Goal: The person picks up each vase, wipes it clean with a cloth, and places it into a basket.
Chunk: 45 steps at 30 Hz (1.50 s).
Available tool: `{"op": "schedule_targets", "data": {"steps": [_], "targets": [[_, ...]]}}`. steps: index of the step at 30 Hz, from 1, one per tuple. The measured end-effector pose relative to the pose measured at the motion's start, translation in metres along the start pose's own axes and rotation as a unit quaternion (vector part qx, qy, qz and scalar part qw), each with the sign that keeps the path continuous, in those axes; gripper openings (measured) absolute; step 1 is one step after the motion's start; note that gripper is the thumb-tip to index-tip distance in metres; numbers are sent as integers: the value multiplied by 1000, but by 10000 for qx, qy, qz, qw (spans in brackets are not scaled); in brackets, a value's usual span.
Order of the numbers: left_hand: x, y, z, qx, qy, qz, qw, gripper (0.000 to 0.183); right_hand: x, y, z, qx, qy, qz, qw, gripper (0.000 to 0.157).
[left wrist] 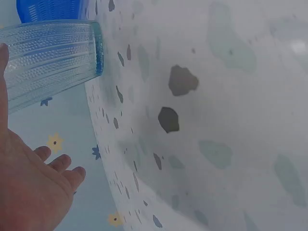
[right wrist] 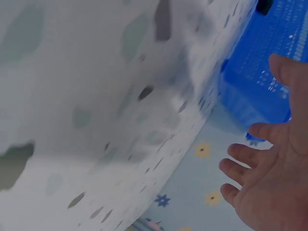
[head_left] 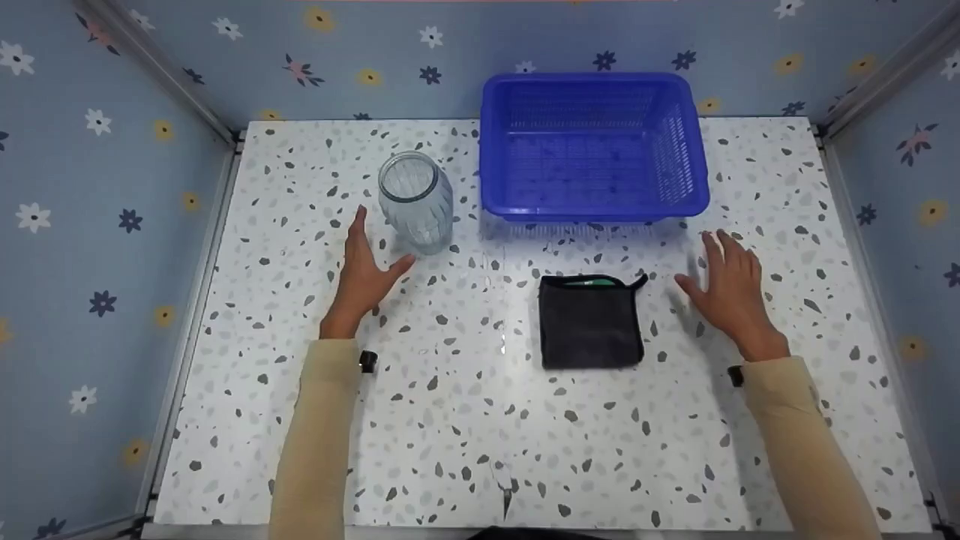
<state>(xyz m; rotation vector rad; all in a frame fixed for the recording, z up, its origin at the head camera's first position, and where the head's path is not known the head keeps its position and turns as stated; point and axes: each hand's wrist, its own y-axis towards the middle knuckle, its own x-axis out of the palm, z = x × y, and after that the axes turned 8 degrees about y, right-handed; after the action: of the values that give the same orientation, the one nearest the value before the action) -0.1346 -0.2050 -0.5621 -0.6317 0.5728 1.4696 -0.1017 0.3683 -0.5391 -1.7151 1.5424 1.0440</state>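
A clear ribbed glass jar (head_left: 421,206) stands upright at the back left of the table, its open mouth facing up. My left hand (head_left: 364,274) is just in front and left of it, thumb and fingers spread apart, holding nothing. In the left wrist view the jar (left wrist: 53,62) lies beyond the thumb. My right hand (head_left: 727,289) hovers over the right side, fingers relaxed and parted, with nothing in them. Nearest to it is a black square fabric pouch (head_left: 591,324) with a loop at its corner and a green edge showing at its opening.
A blue plastic basket (head_left: 499,214) with slotted walls stands at the back, right of the jar. The speckled white table (head_left: 450,420) is bounded by floral panels (head_left: 97,225) on the left, back and right.
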Motion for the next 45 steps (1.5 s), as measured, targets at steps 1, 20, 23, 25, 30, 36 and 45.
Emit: {"op": "schedule_targets", "data": {"steps": [1,20,23,25,30,36,45], "targets": [[1,0,2,26,-116,70,9999,113,2,-1,-4,-83,-10,19,10000,79],[13,10,35,476,-2027,912,9738,104,45,-6,-70,-972,123,-601,9934,71],[15,11,38,403,-2106,922,9724,104,51,-6,-75,-1009,170,-714,9922,71],[16,12,41,350,-2105,918,9727,105,55,-5,-78,-1003,198,-799,9915,72],[18,13,46,318,-1979,1007,9745,103,65,-4,-86,-1020,238,-946,9900,72],[20,16,50,302,-1954,1099,9741,102,76,-3,-91,-1151,279,-1057,9873,72],[21,18,54,259,-1837,1123,9762,108,82,1,-96,-1265,267,-1093,9856,73]]}}
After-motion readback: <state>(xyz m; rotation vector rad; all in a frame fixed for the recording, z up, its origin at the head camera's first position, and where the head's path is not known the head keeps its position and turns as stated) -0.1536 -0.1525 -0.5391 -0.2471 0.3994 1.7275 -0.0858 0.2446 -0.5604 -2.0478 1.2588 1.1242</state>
